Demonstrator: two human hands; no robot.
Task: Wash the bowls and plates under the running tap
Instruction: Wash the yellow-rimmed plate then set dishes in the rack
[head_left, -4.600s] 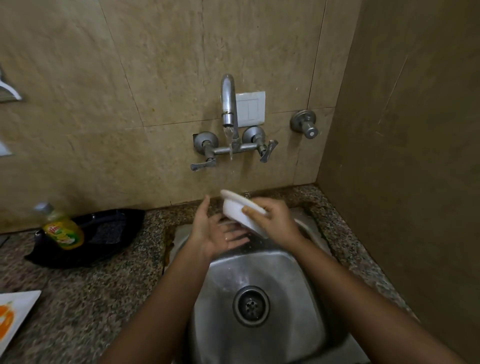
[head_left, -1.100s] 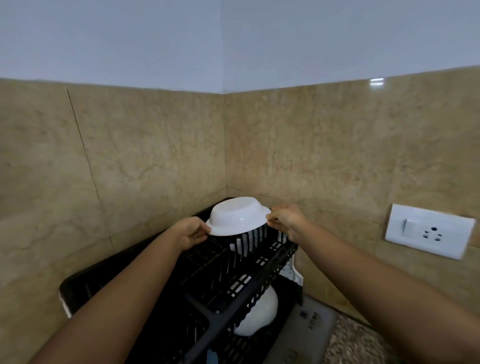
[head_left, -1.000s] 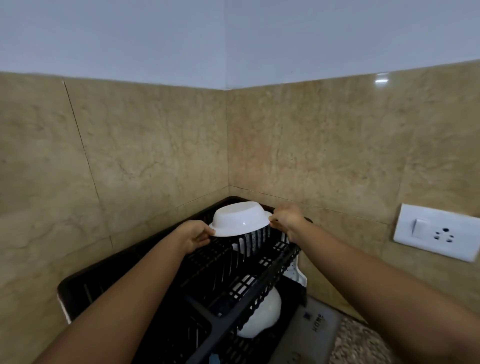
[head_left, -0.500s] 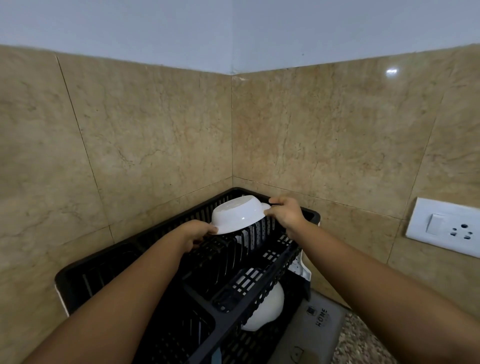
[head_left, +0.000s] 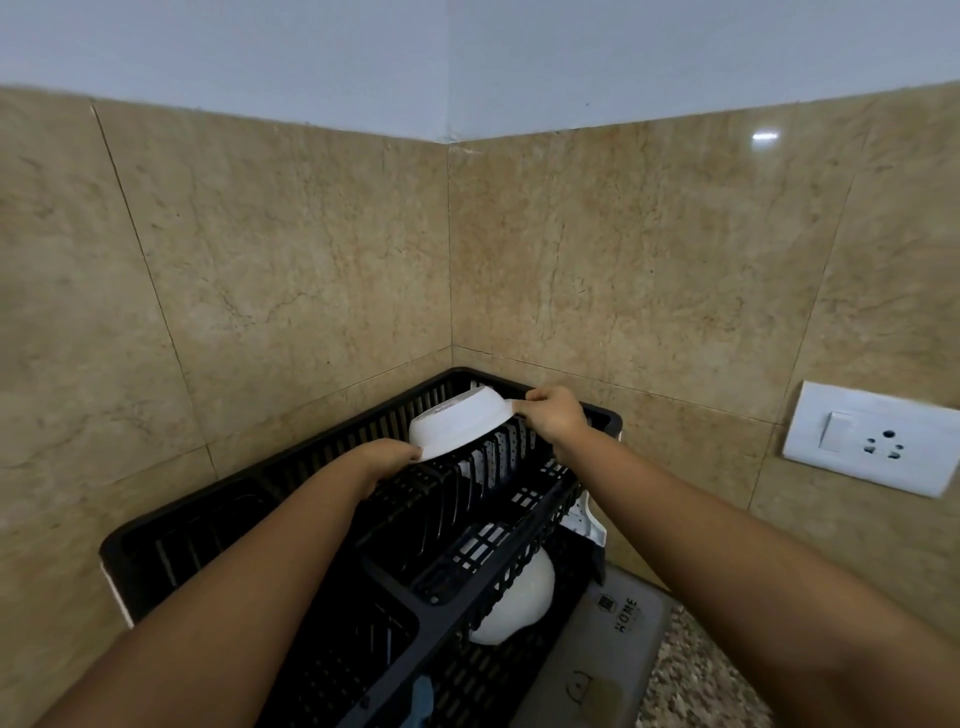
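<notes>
White bowl (head_left: 457, 423) upside down, tilted, over far end of black dish rack (head_left: 519, 566) upper tier. Left hand (head_left: 387, 460) grips near rim, right hand (head_left: 553, 418) grips far rim. Judged: bowl washed, racking step, not yet let go. Count: two bowls, second bowl (head_left: 514, 603) on lower tier; no plates seen. One wall socket (head_left: 872, 439). Sink out of view, remaining dishes unknown.

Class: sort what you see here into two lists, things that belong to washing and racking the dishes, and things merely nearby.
Belongs to the job:
white bowl
left hand
right hand
black dish rack
second white bowl on the lower tier

Merely nearby:
wall socket
grey mat
</notes>
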